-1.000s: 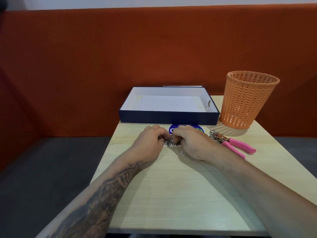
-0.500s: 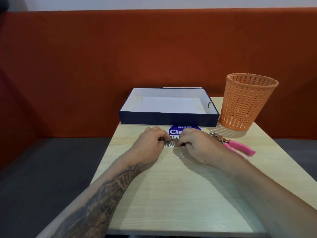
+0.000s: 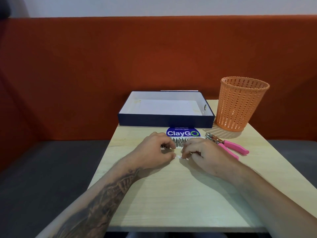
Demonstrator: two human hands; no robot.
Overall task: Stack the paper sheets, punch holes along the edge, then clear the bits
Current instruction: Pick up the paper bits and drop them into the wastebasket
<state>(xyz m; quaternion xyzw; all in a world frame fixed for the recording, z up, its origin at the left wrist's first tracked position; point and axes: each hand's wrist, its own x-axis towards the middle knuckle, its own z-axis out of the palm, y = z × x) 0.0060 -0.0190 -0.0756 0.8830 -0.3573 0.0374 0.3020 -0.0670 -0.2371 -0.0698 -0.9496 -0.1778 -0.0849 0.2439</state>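
White paper bits (image 3: 182,157) pinched between curled left hand (image 3: 158,150) and right hand (image 3: 204,152); pink hole punch (image 3: 228,146) at three o'clock, untouched.

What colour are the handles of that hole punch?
Pink, with a silver metal head; the hole punch shows clearly in the head view.

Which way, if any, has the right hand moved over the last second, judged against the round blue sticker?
Yes. The right hand has drawn back toward the person, uncovering the blue sticker, which it partly hid before.
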